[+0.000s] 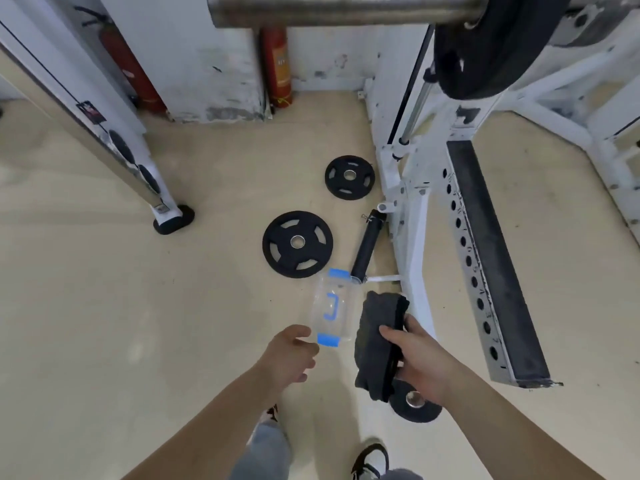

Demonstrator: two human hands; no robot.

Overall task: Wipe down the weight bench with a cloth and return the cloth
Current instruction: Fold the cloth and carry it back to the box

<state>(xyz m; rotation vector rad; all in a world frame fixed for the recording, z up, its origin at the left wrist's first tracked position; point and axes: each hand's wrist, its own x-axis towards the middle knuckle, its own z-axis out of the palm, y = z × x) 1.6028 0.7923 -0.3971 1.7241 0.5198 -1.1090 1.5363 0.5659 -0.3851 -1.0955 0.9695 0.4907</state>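
Observation:
My right hand [420,358] grips a folded dark grey cloth [375,344], held above the floor just right of a clear plastic box with a blue handle and blue clips [332,308]. My left hand [294,353] hovers with its fingers loosely curled by the near blue clip of the box and holds nothing. The box lies on the beige floor beside the white frame [415,237] of the weight machine. No bench pad shows in this view.
Two black weight plates [298,243] [349,177] lie on the floor ahead, a third [415,403] under my right hand. A black roller [367,244] leans by the frame. A loaded barbell [346,8] hangs overhead. Two red extinguishers [277,64] stand at the wall.

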